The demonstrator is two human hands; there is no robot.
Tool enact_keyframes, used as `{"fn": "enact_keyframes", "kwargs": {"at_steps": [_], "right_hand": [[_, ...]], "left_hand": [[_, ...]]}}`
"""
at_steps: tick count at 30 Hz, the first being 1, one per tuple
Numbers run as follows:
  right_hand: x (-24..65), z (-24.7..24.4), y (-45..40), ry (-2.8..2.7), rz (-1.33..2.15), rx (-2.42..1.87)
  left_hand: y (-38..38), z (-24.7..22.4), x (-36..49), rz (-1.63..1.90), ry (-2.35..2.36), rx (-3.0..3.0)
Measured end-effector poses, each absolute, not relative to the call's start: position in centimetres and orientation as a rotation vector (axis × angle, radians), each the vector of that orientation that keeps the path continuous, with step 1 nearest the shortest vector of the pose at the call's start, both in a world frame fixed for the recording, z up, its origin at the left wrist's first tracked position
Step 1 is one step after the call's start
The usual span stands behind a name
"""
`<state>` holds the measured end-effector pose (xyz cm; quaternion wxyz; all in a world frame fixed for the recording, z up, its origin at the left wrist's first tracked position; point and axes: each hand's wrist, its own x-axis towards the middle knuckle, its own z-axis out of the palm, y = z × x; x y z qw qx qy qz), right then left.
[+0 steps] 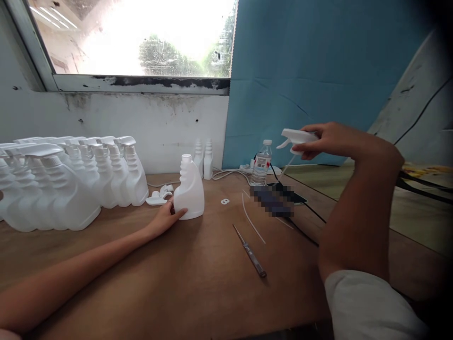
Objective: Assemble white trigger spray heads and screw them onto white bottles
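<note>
A white spray bottle (190, 189) without a head stands upright on the table, its neck uncovered. My left hand (170, 212) grips its lower left side, the thumb across the front. Up at the right, my right hand (320, 139) is closed around a white trigger sprayer (297, 136), its nozzle pointing left. A thin dip tube (288, 163) slants down from the sprayer. Just behind my left hand lie loose white sprayer parts (161, 194). Small white washers (225, 201) rest to the right of the bottle.
Several bottles with sprayers (78, 174) stand in rows at the left. A screwdriver (252, 255) and loose tubes (251, 219) lie on the brown table (177, 283). Behind them are a water bottle (260, 165), a phone (297, 198), cables, and two slim bottles (208, 160) by the wall.
</note>
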<state>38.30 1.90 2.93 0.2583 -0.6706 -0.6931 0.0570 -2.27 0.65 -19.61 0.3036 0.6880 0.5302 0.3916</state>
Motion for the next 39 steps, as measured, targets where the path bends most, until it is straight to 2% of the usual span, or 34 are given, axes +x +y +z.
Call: {"fn": "enact_keyframes", "kwargs": {"at_steps": [5, 8, 12, 16, 19, 21, 24, 27, 39], "right_hand": [[38.3, 2.9, 1.8, -1.890, 0.245, -1.850], [38.1, 2.9, 1.6, -1.838, 0.103, -1.821], [38.0, 3.0, 1.6, -1.880, 0.177, -1.842], [38.5, 3.0, 2.0, -1.803, 0.011, -1.791], [38.4, 3.0, 1.9, -1.820, 0.127, -1.788], [37.7, 3.0, 1.4, -1.740, 0.075, -1.560], [35.8, 3.0, 0.4, -1.576, -0.012, -0.812], [33.9, 3.2, -0.2, -1.544, 0.097, -0.252], [33.2, 3.6, -0.5, -1.617, 0.204, -0.153]], "left_hand": [[0.5, -19.3, -2.1, 1.022, 1.430, 1.836], [0.5, -19.4, -2.2, 1.024, 1.421, 1.844], [0.7, -19.7, -2.3, 1.047, 1.383, 1.860], [0.7, -19.7, -2.3, 1.049, 1.363, 1.851], [0.6, -19.6, -2.3, 1.054, 1.390, 1.859], [0.6, -19.6, -2.3, 1.060, 1.395, 1.857], [0.5, -19.6, -2.3, 1.066, 1.361, 1.845], [0.6, -19.6, -2.3, 1.075, 1.321, 1.830], [0.8, -20.1, -2.6, 1.203, 1.316, 1.888]]}}
